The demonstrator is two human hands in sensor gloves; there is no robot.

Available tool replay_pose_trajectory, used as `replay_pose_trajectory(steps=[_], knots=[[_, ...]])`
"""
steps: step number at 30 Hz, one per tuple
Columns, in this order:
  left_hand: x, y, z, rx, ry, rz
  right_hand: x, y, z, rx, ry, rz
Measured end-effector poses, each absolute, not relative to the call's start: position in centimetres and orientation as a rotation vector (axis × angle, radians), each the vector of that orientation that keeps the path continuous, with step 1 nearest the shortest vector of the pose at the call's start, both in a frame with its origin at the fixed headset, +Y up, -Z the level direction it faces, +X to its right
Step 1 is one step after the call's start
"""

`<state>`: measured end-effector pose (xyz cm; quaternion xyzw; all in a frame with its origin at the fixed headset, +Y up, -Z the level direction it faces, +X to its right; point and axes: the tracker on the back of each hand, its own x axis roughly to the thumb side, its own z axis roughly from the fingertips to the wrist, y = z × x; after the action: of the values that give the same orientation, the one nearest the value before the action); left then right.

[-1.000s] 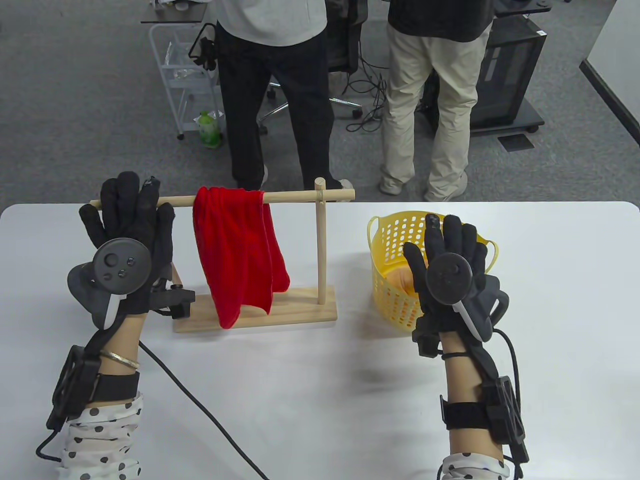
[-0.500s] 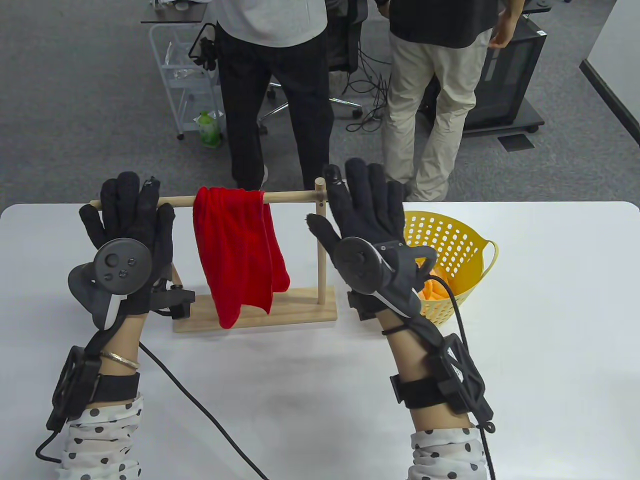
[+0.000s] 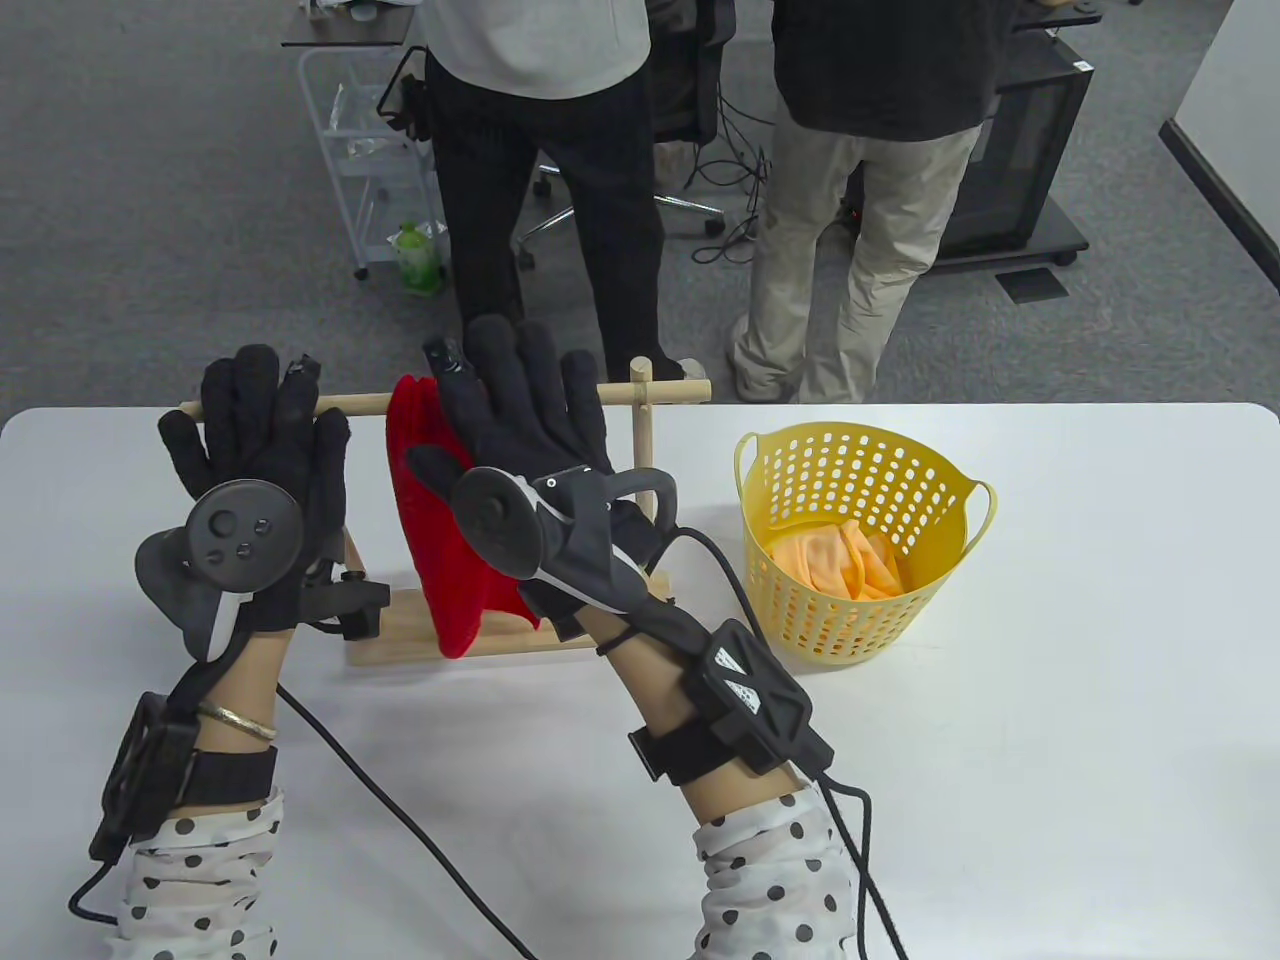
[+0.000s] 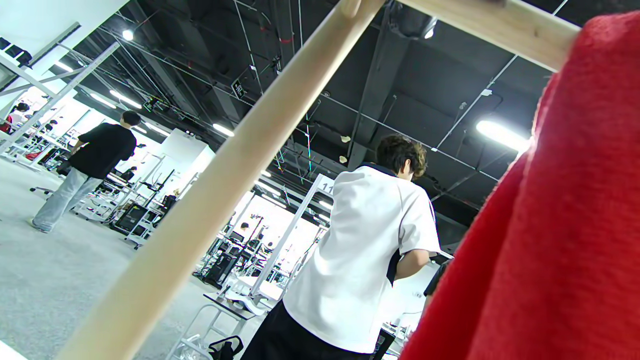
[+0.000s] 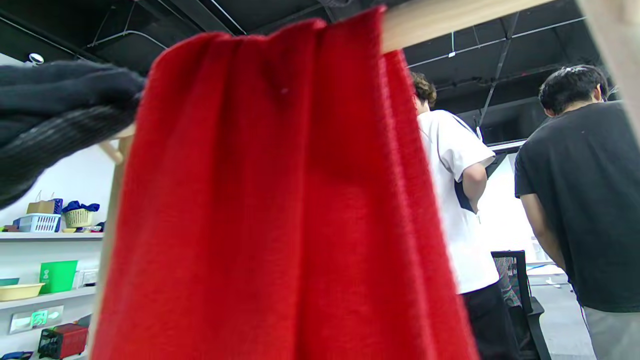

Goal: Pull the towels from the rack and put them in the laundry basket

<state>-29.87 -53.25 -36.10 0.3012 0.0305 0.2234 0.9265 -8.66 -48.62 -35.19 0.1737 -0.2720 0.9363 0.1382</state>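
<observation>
A red towel [image 3: 432, 540] hangs over the rod [image 3: 355, 402] of a wooden rack [image 3: 400, 632] on the white table. My right hand [image 3: 515, 405] is in front of the towel's upper part, fingers straight and spread, holding nothing. My left hand [image 3: 255, 425] stays spread at the rod's left end. The yellow laundry basket [image 3: 800, 610] stands to the right of the rack with an orange towel [image 3: 850, 565] inside. In the right wrist view the red towel [image 5: 280, 200] fills the frame under the rod [image 5: 440, 17]. The left wrist view shows the towel's edge [image 4: 550, 225] and a rack post [image 4: 225, 170].
The rack's right post [image 3: 640, 430] stands between my right hand and the basket. Cables trail from both wrists across the table [image 3: 1100, 700]. Two people [image 3: 540, 180] stand just beyond the table's far edge, beside a white cart [image 3: 350, 150].
My right hand has swung left from above the basket, past the rack's right post, to the red towel. The left hand has not moved.
</observation>
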Motion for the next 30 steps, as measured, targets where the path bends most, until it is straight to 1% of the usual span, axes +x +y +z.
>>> replay_pose_trajectory(steps=[7,19,25,27,29,30], knots=[[-29.9,-53.3,-36.0,0.619,0.059,0.462,-10.2,-49.2,-35.4,0.477,-0.782,2.749],[-29.9,-53.3,-36.0,0.621,0.058,0.463,-10.5,-50.1,-36.1,0.432,-0.853,2.811],[-29.8,-53.3,-35.9,0.621,0.057,0.460,-10.3,-49.6,-36.1,0.370,-0.919,2.803],[-29.8,-53.3,-35.9,0.618,0.054,0.456,-10.0,-48.9,-36.0,0.360,-0.973,2.759],[-29.7,-53.3,-35.9,0.616,0.059,0.453,-9.7,-48.4,-35.8,0.372,-0.973,2.734],[-29.7,-53.3,-35.9,0.616,0.059,0.455,-9.6,-48.2,-35.5,0.373,-1.016,2.712]])
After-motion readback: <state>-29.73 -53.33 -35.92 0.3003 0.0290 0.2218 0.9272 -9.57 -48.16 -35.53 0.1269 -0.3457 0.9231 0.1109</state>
